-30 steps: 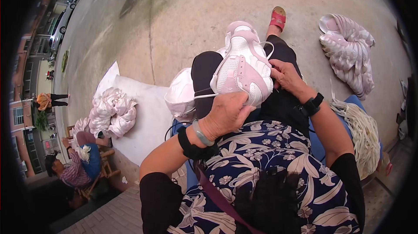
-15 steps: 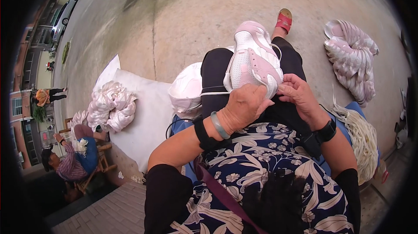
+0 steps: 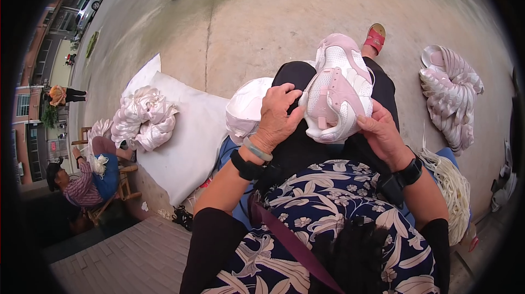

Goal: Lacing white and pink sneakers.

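Note:
A pink and white shoe upper (image 3: 336,89) rests on my black-trousered lap, toe pointing away from me and heel opening near. With thumb and fingers, my right hand (image 3: 381,133) pinches its right heel edge. My left hand (image 3: 280,116) is curled at the upper's left edge, thumb and fingertips against it; what lies behind these fingers is hidden. Left of my thigh sits a pile of white and pale pink uppers (image 3: 244,109), partly covered by my left hand and leg.
Beside my right hip hangs a bundle of cream laces (image 3: 449,190). Bundled uppers lie on the floor to the right (image 3: 451,97) and on a white sheet (image 3: 188,124) at left, as a pink-white heap (image 3: 145,119). A seated person (image 3: 90,182) works at far left; another person stands farther off.
My left hand has moved left and away from me, off the heel to the upper's side. The lace seen stretching left of the upper no longer shows. My right hand still grips the heel edge.

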{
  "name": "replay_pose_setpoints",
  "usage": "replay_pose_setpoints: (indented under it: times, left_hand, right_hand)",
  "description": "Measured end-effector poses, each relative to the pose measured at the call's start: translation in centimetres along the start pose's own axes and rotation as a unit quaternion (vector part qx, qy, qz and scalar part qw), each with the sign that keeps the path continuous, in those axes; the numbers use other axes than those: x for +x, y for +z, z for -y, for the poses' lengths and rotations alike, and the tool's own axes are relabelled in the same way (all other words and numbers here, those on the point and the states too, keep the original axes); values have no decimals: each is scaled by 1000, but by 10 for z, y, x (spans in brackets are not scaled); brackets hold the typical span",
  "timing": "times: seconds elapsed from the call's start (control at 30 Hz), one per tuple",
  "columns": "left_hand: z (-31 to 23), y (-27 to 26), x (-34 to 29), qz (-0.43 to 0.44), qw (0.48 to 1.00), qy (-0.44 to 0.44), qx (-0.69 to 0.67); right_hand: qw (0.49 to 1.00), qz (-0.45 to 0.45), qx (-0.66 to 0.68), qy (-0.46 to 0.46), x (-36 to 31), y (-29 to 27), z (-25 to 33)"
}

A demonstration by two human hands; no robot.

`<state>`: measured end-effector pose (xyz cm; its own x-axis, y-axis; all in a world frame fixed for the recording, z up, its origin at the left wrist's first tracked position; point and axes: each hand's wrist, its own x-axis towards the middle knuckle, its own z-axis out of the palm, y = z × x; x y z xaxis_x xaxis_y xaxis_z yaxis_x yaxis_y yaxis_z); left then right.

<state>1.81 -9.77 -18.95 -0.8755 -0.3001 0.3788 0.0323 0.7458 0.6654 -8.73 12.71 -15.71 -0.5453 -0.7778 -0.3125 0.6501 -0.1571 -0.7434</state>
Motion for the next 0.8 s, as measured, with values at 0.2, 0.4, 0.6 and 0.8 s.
replay_pose_setpoints:
  times: [0.2,0.4,0.6,0.8]
  left_hand:
    - [21,-27,-2,141,972,-148,-116]
    - [35,-80,20,112,919,-233,-298]
    - [34,-101,67,26,902,-180,-391]
    - [57,-74,102,155,973,-121,-119]
  right_hand:
    - [999,22,-28,-18,11,17,5]
    - [986,50,-159,-3,28,47,18]
    - [942,121,-309,52,51,81,24]
    - [841,275,-429,184,68,91,23]
